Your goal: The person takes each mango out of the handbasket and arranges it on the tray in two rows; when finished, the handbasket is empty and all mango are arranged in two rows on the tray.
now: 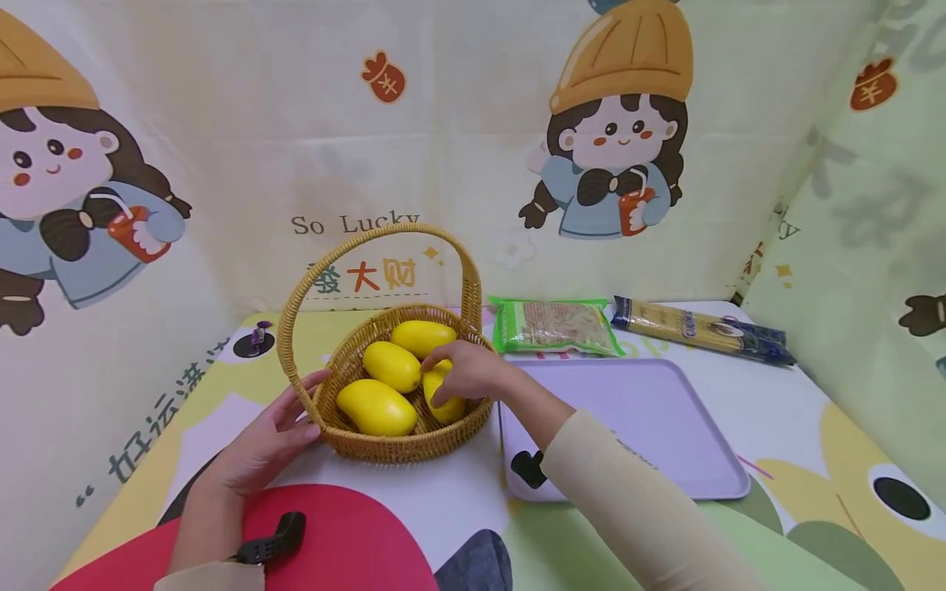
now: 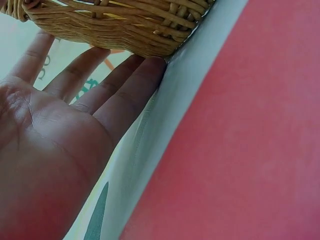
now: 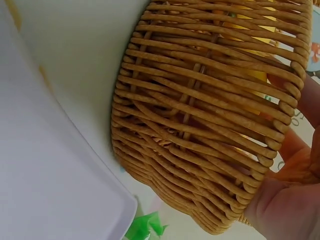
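Several yellow mangoes (image 1: pixel 378 408) lie in a round wicker basket (image 1: pixel 399 447) with a tall arched handle. My right hand (image 1: pixel 467 376) reaches over the basket's right rim, thumb and fingers curled round the rightmost mango (image 1: pixel 446 394). In the right wrist view, the woven wall (image 3: pixel 195 115) hides most of that mango and part of the hand (image 3: pixel 287 195). At the basket's left side, my left hand (image 1: pixel 268 443) steadies it. The left wrist view shows this hand (image 2: pixel 55 135) with fairly straight fingers, their tips touching the wicker.
A lilac tray (image 1: pixel 628 427) lies right of the basket, under the right forearm. Behind it are a green-edged food packet (image 1: pixel 557 326) and a pack of long pasta (image 1: pixel 698 327). A small purple-wrapped item (image 1: pixel 259 336) sits at the back left. Printed cloth walls enclose the table.
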Demonstrator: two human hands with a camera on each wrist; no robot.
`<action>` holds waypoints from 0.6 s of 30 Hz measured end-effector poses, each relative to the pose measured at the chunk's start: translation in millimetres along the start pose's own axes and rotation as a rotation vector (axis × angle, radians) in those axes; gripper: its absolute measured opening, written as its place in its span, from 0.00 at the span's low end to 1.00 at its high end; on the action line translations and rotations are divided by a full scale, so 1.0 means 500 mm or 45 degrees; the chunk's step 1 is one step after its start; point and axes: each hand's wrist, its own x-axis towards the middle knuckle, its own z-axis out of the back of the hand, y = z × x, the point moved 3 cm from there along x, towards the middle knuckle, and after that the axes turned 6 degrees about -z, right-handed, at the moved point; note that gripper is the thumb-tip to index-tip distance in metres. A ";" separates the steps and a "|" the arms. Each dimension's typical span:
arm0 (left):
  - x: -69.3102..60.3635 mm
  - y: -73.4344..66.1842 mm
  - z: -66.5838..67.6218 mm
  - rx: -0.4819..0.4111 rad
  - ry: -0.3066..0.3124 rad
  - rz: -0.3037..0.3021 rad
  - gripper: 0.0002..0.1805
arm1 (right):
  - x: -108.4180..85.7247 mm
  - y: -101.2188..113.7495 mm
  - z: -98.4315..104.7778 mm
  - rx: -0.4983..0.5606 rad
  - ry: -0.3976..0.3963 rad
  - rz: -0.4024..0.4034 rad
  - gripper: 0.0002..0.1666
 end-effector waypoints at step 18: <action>0.000 -0.008 -0.006 0.039 0.000 0.051 0.42 | -0.021 0.007 0.027 -0.033 -0.052 0.025 0.34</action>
